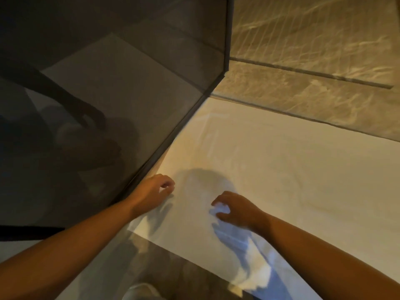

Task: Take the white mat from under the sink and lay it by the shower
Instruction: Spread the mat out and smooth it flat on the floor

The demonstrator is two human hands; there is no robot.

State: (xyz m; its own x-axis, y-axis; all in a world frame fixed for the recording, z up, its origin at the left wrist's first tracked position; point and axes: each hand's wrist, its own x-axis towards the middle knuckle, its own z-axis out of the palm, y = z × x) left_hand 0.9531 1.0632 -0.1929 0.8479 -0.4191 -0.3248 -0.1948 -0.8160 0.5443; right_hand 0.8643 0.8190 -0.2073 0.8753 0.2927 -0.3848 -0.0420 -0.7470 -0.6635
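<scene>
The white mat (281,169) lies spread flat on the floor, its left edge running along the dark frame of the shower's glass wall (108,105). My left hand (154,191) rests on the mat's left edge near the frame, fingers curled and pinching the cloth. My right hand (236,207) sits near the mat's near edge, fingers bent and bunching a small fold of the cloth. A crumpled, bluish-lit part of the mat trails below my right wrist.
Beige stone floor tiles (313,61) lie beyond the mat, with a long dark groove (313,73) across them. The tinted glass panel stands upright at the left and reflects my arms. Darker tile floor (173,267) shows at the near side.
</scene>
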